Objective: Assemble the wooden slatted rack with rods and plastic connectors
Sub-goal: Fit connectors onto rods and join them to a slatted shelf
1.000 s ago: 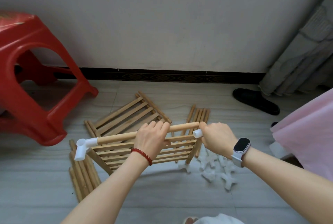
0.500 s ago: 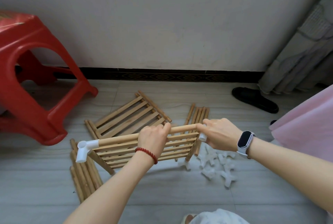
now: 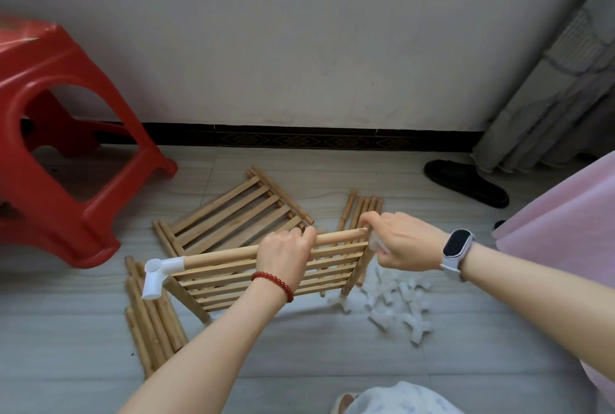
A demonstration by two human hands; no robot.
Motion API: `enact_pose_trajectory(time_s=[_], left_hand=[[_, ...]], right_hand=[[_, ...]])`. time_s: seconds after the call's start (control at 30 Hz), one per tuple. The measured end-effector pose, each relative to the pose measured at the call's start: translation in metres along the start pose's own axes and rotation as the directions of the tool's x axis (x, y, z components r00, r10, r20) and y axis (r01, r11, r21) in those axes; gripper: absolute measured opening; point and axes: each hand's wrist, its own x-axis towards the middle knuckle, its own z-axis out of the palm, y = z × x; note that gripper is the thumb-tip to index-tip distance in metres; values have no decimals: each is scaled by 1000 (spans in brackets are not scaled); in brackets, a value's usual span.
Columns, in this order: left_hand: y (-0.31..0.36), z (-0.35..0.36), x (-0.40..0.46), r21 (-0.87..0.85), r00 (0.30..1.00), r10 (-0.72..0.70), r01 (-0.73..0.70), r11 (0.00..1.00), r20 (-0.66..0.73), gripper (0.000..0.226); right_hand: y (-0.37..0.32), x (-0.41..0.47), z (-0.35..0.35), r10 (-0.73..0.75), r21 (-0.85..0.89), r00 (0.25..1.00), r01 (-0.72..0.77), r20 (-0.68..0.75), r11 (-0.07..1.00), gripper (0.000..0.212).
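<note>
The left hand [image 3: 286,255] curls around the top rod [image 3: 223,257] of the slatted panel [image 3: 266,280], right of the red stool [image 3: 66,147]. The right hand [image 3: 404,240] pinches a connector [image 3: 377,244] at the rod's end. Light, stiff wood; best gripped mid-rod.

No readable text, labels, brands or numbers anywhere. Smartwatch [image 3: 458,245] screen dark, blank. Baseboard [image 3: 299,139] shows only a diamond pattern, no lettering.
</note>
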Motion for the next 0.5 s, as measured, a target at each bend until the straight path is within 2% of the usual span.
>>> enact_pose_trajectory(time_s=[0.1,0.17,0.23,0.27,0.3,0.37,0.43,0.5], left_hand=[[-2,2,-3,-7,1000,1,-1,1000,1,22],[-2,4,-4,-3,1000,4,-4,1000,-2,21],[-1,5,-3,-1,1000,2,-2,1000,-8,19],[-1,4,-1,-3,1000,-2,2,1000,-9,19],[-1,4,0,-3,1000,-7,7,1000,-8,19],[-1,4,0,8,1000,-18,18,1000,-13,19],[-1,3,-1,14,1000,-24,24,1000,-19,20],[-2,2,-2,13,999,-20,21,1000,-25,20]], right_hand=[[7,5,-5,-138,-196,988,148,65,969,44],[8,5,-5,-149,-215,986,162,77,963,46],[8,1,-4,-62,-109,997,67,50,992,47],[6,-2,-4,37,3,999,-37,11,999,50],[3,-4,-4,176,141,984,-170,-33,975,52],[-5,-5,-2,429,369,903,-387,-36,845,38],[-6,0,0,501,445,863,-477,71,758,34],[-1,-1,-6,450,416,883,-463,136,782,34]])
